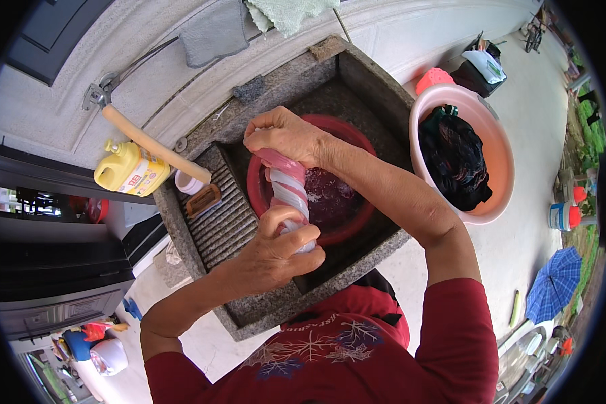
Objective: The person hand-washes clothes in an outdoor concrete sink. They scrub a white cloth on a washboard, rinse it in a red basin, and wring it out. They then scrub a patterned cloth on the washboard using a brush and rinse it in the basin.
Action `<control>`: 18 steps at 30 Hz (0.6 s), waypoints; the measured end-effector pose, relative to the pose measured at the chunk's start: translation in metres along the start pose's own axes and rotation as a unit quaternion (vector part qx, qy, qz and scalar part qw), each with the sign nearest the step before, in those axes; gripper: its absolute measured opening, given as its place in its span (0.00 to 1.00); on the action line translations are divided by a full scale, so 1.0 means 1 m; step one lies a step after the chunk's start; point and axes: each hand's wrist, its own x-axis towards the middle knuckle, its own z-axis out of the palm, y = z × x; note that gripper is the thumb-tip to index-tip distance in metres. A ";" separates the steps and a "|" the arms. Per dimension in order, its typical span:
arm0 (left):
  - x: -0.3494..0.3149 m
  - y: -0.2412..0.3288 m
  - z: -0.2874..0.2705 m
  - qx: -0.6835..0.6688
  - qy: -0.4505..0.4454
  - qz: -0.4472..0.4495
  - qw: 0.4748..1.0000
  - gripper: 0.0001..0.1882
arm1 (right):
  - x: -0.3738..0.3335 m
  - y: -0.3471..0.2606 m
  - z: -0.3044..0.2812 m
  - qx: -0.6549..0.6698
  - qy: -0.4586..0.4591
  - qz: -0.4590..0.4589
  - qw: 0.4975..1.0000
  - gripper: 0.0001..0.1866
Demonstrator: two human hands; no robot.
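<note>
A twisted pink and white cloth (289,190) is held in the middle of the frame. Its top end is gripped tight by the right hand (286,138), and its lower end is squeezed by the left hand (276,249). Below the cloth, a red bowl (255,192) is seen inside a gray stone sink (384,76). A brown brush (203,200) is set on the sink's bumpy ridges, left of the middle. At the upper right, dark clothes (459,158) are piled in a pink tub (502,145).
</note>
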 end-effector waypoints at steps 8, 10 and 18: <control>-0.011 -0.030 0.042 0.049 0.038 -0.036 0.997 0.16 | 0.010 0.022 -0.010 -0.151 0.159 -0.106 0.970 0.08; -0.006 -0.032 0.040 -0.044 0.127 -0.116 0.984 0.24 | 0.008 0.028 -0.029 -0.004 0.225 -0.067 0.972 0.09; -0.045 -0.031 0.068 -0.675 0.321 -0.390 0.538 0.25 | -0.030 0.042 -0.017 0.156 0.342 -0.205 0.904 0.04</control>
